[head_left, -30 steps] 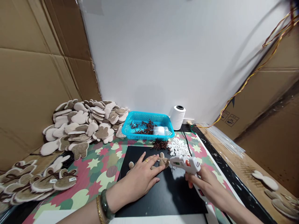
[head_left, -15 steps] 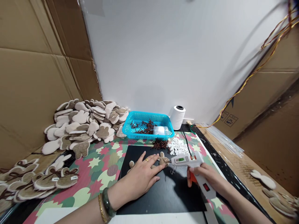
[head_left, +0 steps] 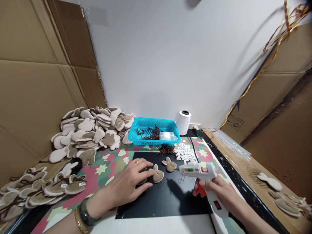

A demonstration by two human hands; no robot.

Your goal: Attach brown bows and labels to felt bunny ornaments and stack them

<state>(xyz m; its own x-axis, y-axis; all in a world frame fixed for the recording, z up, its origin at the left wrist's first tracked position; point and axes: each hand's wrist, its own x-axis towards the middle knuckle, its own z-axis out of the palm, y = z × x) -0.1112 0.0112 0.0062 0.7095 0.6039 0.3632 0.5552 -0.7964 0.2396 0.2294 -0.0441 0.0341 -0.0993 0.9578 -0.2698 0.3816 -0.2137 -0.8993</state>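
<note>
My right hand (head_left: pixel 214 191) grips a white hot glue gun (head_left: pixel 198 170), its fingers at the orange trigger. The nozzle points left, close to a small tan bunny-shaped felt piece (head_left: pixel 170 165) on the black mat (head_left: pixel 165 201). A second bunny-shaped piece (head_left: pixel 158 174) lies just left and nearer, beside the fingertips of my left hand (head_left: pixel 131 180). That hand is spread over the mat, fingers apart, and partly covers another tan piece beneath it. Whether it touches that covered piece I cannot tell.
Behind the mat are a blue basket (head_left: pixel 154 143) with brown bows, a loose heap of brown bows (head_left: pixel 166 150), white tags (head_left: pixel 185 152) and a thread cone (head_left: pixel 183 123). Bunny-shaped pieces are piled (head_left: pixel 85 135) at left, with bow-tied ones (head_left: pixel 57 188) in front. A black cord (head_left: pixel 193 148) runs behind the gun.
My left hand has drawn back to the left, uncovering the second bunny piece. The glue gun stays near the first piece, in my right hand. The camera view has shifted slightly.
</note>
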